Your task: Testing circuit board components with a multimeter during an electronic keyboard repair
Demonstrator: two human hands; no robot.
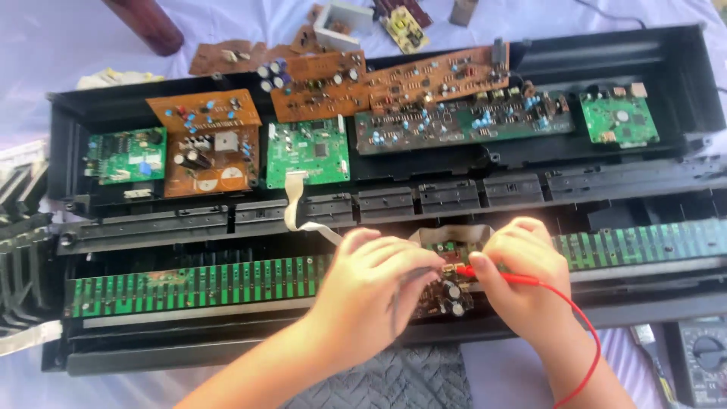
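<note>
Overhead view of an opened long black plastic keyboard casing [621, 53] lying on a pale cloth. The right hand [522, 265] pinches a slim red test probe [496, 277] between thumb and curled fingers, its tip pointing left onto a small dark circuit board with cylindrical capacitors [447, 295] at the front centre of the casing. A thin red lead [587, 333] runs from the probe, looping down past the right wrist. The left hand [371, 276] rests just left of the same board, fingers pressed together and bent toward it; a dark lead appears beneath them, but whether they grip a probe cannot be told. The two hands nearly touch over the board. A long green contact strip with repeated pads [189, 284] extends left and right of the hands. Along the rear compartment lie several boards: green ones [307, 151], brown ones [204, 140] and a long dark one [462, 121]. A flat white ribbon cable [294, 201] curves from the rear toward the hands. A dark multimeter with a rotary dial [704, 360] sits at lower right.
</note>
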